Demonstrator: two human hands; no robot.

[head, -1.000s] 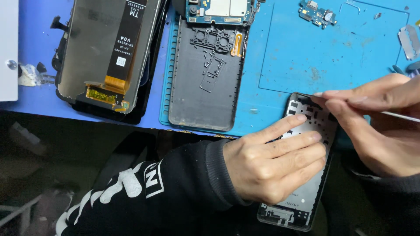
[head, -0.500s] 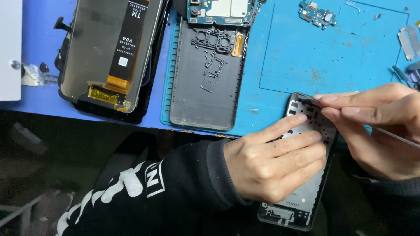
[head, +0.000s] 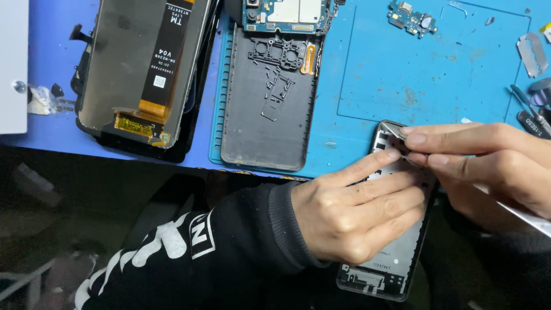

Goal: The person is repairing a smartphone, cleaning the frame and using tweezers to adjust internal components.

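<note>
The left hand (head: pixel 356 215) lies flat across a phone frame (head: pixel 396 252), fingers spread and pressing it down where it overhangs the near edge of the blue mat (head: pixel 402 80). The right hand (head: pixel 488 163) pinches thin tweezers (head: pixel 525 215), its fingertips (head: pixel 416 139) at the frame's top corner. Beyond them lie a grey back cover (head: pixel 267 120), a circuit board (head: pixel 287 12) and a screen (head: pixel 138 74).

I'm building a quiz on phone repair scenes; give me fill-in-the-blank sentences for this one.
1. The left hand presses flat on a phone ____.
2. The work mat is ____.
3. The dark back cover lies ____ of the detached screen.

Missing: frame; blue; right
</note>
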